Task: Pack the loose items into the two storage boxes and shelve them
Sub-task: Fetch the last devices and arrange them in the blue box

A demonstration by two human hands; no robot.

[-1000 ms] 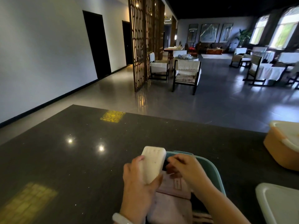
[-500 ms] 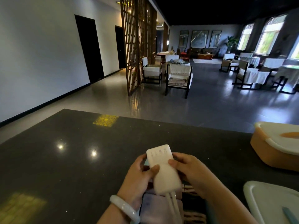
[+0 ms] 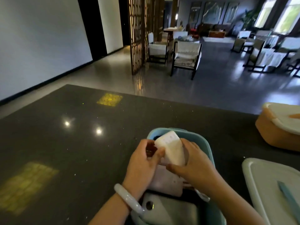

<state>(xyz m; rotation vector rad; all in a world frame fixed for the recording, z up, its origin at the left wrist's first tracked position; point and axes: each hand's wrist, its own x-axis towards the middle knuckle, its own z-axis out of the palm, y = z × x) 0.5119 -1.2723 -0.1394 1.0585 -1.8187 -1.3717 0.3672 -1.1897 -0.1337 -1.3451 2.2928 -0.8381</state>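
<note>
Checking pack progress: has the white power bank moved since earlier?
Yes. The white power bank has dropped lower into the teal box, both hands gripping it.

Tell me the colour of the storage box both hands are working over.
Light teal-blue: the open storage box, seen in the head view, the only one.

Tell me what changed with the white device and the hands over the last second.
Both hands, left hand and right hand, brought the white device from upright above the teal box down into it, tilted. Both keep holding it. The orange box and loose lid stayed put.
</note>
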